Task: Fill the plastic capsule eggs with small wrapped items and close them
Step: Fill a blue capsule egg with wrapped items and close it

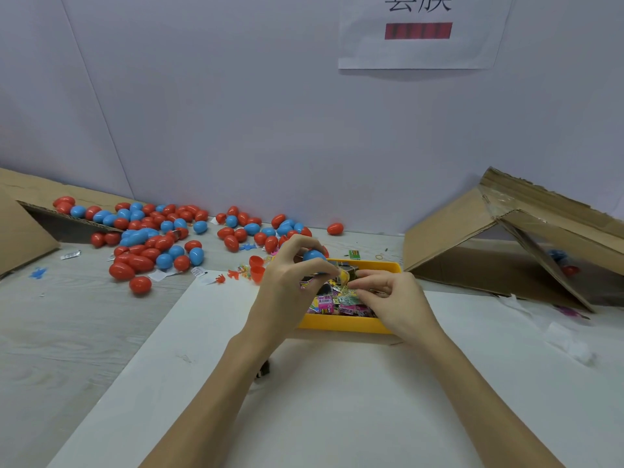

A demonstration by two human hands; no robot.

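My left hand (290, 282) holds a blue capsule egg (314, 255) in its curled fingers above the far left corner of the yellow tray (344, 324). A small wrapped item (312, 282) sticks out under its thumb. My right hand (388, 295) reaches into the tray, fingertips curled and pinching among the small wrapped items (334, 304) that fill it. An open red egg half (257, 267) lies just left of the tray.
Several red and blue eggs (152, 238) lie heaped at the back left, spilling from a tipped cardboard box (23, 228). Another cardboard box (506, 244) lies on its side at the right. Loose small toys (233, 274) lie left of the tray, on a white sheet (337, 383).
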